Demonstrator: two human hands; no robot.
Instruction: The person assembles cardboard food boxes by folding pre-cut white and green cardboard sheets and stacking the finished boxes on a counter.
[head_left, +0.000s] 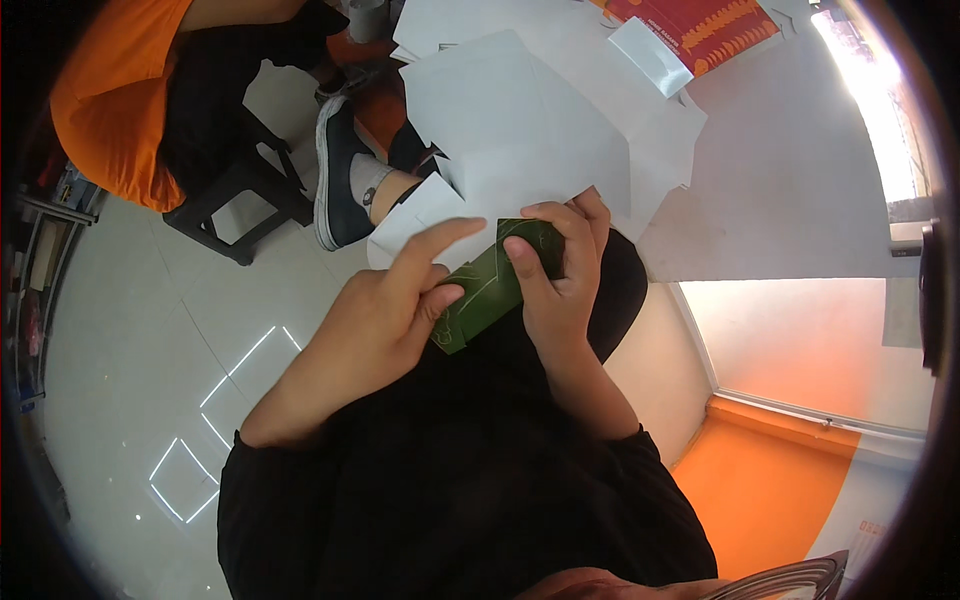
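Between my two hands, above my lap, is a small green folded card piece [490,285] with thin gold lines, held at a slant. It may be a small box or sleeve; I cannot tell which. My left hand [385,310] grips its lower left end, thumb on the near face and index finger stretched out above it. At the upper right end, my right hand [565,260] presses its thumb on the face while the fingers wrap behind the far edge. Large white sheets [515,120] lie just beyond the hands.
A grey-white tabletop [790,180] extends to the right, with a red and orange printed package [700,35] and a silvery white box [650,58] on its far part. Another person in orange [120,100] sits by a black stool [245,200] at far left; a dark shoe [340,180] is near the sheets.
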